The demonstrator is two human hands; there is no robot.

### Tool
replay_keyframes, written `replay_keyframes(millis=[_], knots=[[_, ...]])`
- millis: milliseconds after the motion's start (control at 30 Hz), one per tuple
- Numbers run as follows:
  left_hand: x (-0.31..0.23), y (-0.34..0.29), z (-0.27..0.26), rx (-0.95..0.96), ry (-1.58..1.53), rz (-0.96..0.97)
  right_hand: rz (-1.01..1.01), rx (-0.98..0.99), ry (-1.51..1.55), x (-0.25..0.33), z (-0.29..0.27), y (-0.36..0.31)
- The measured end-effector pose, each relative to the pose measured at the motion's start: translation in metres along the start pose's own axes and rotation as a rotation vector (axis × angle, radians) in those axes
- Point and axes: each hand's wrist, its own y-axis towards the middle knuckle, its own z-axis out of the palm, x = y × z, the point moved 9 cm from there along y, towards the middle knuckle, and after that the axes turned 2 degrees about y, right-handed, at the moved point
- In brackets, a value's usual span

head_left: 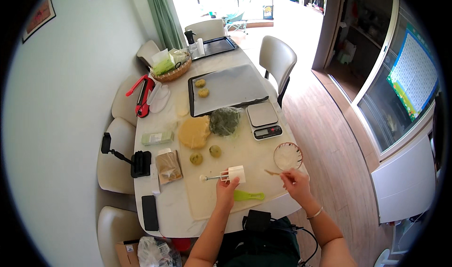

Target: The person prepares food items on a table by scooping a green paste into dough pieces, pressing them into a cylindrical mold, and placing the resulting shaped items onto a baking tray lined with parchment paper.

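The white press [237,174] is in the left hand [228,188], over the pale mat [249,149] on the table [176,222]. The hand is closed around it, and its rod points left. The right hand [295,182] pinches a thin brown thing [271,172], too small to tell what. Just past that hand is a round bowl [275,157] with white stuff inside. A green scoop [249,196] lies near the press. Farther up, two small balls [215,151] sit by a big yellow lump [193,132]. A dark lump [225,121] in clear plastic is beside it, near a scale [262,115].
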Motion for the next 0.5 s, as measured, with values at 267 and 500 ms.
replay_keyframes(millis=[267, 500], knots=[[-0.030, -0.011, -0.012, -0.068, 0.063, 0.094, -0.202, -0.195, -0.331, 0.034, -0.044, 0.054], [-0.024, -0.014, -0.004, -0.032, 0.089, 0.086, -0.255, -0.029, -0.377, 0.029, -0.019, 0.067]])
